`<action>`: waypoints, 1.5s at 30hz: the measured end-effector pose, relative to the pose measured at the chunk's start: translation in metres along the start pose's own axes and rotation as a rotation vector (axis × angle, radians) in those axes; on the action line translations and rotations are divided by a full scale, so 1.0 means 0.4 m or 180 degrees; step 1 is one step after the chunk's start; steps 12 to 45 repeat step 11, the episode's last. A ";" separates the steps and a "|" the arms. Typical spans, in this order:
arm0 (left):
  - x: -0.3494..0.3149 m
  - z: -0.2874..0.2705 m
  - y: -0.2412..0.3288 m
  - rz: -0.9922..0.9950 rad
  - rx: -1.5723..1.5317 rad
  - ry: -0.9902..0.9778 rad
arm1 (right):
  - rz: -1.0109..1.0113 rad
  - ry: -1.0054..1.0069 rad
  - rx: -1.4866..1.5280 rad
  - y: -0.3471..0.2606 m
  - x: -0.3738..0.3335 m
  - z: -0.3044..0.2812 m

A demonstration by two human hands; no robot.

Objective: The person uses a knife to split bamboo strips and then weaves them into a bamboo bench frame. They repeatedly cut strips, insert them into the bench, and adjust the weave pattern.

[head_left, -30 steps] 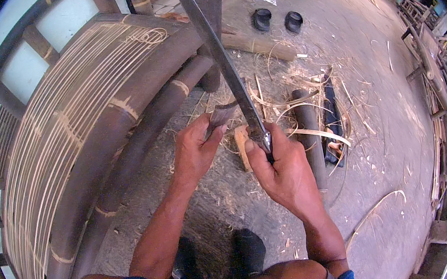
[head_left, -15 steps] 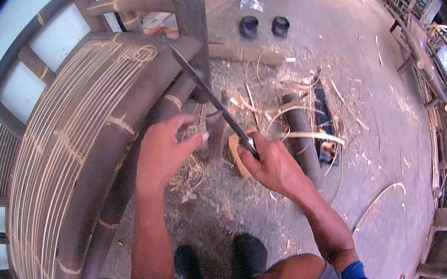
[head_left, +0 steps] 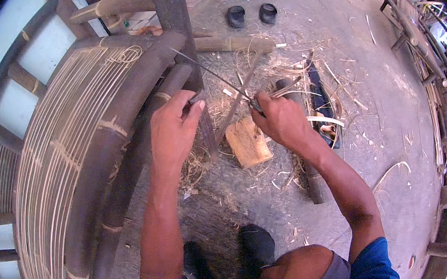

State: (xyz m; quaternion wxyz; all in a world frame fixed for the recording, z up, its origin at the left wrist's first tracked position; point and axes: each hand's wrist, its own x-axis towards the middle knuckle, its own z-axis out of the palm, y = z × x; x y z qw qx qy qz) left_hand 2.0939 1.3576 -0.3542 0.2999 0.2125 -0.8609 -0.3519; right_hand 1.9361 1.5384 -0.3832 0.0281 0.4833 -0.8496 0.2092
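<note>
My right hand point(head_left: 283, 117) is closed round the handle of a long, thin-bladed knife point(head_left: 208, 70). Its blade slants up and left, with the tip near the dark bamboo rail point(head_left: 150, 64) of a bench. My left hand point(head_left: 175, 120) is pinched on a small dark piece point(head_left: 196, 97), mostly hidden by the fingers, just left of the blade. A blurred brown strip point(head_left: 251, 73) passes diagonally near the knife; I cannot tell whether anything holds it. Below the right hand, a pale wooden block point(head_left: 249, 142) sits on the floor.
On the left stands the bamboo bench with a slatted seat point(head_left: 64, 144). A bamboo post point(head_left: 173, 15) rises at its corner. Shavings, a bamboo length point(head_left: 313, 181) and a long black object point(head_left: 317, 89) lie on the floor. Two black cup-like things point(head_left: 236, 16) stand farther off.
My left hand has gone from spread fingers to a pinch on the small dark piece. The right hand has risen slightly with the knife, turning the blade edge-on. The wooden block shows more fully.
</note>
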 end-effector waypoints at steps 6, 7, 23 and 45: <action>0.001 -0.001 -0.055 -0.0580 -0.0481 0.0158 | 0.1443 -0.1458 0.2516 -0.022 -0.206 0.203; -0.001 -0.016 -0.053 -0.0572 -0.0475 0.0202 | 0.1467 -0.1619 0.2431 -0.017 -0.247 0.251; 0.002 -0.072 0.013 -0.0126 -0.0524 0.0882 | 0.0867 -0.1740 0.1132 0.046 -0.374 0.454; 0.002 -0.072 0.013 -0.0126 -0.0524 0.0882 | 0.0867 -0.1740 0.1132 0.046 -0.374 0.454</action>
